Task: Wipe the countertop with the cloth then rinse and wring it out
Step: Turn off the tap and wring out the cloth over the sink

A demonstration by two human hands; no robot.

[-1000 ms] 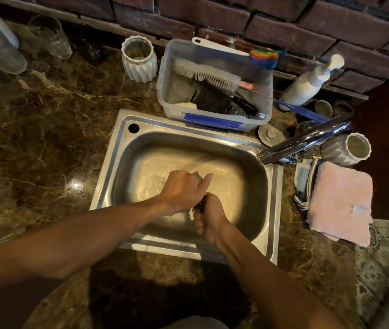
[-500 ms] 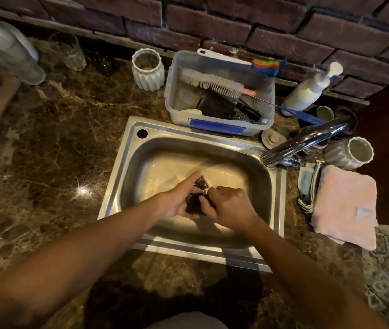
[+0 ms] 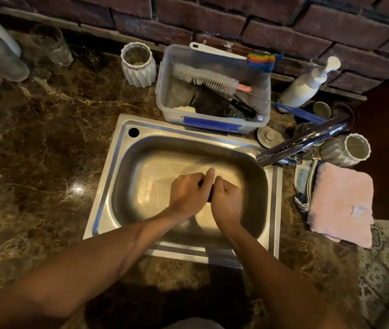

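Cloth (image 3: 210, 198): a dark, bunched piece of fabric, only a thin strip of it visible between the two hands, held above the middle of the sink (image 3: 108, 203) basin. Left hand (image 3: 188, 194): fingers curled tightly around the cloth, thumb extended upward along its top. Right hand (image 3: 228, 200): likewise clenched on the cloth, knuckles pressed against those of the left hand. Both forearms reach in from the near edge of the sink.

Sink: a rectangular stainless-steel basin set into a brown marbled surface (image 3: 41, 150), with a round hole in its far-left corner flange. Faucet (image 3: 302, 144): a chrome spout reaching over the sink's far-right corner; no stream of water can be made out. Plastic tub (image 3: 165, 96): a clear container resting just beyond the far rim of the sink, holding a white bottle brush (image 3: 205, 78), dark items and a metal scourer. White fluted cup (image 3: 137, 64): upright, beyond the sink and just left of the tub. Soap dispenser (image 3: 307, 84): a white pump bottle beyond the sink's far-right corner, against the brick wall (image 3: 236, 22). Second fluted cup (image 3: 347, 150): lying on its side, to the right of the faucet. Pink towel (image 3: 340, 205): folded flat on the surface right of the sink. Clear glasses (image 3: 50, 45): standing well to the left of the sink, near the wall.
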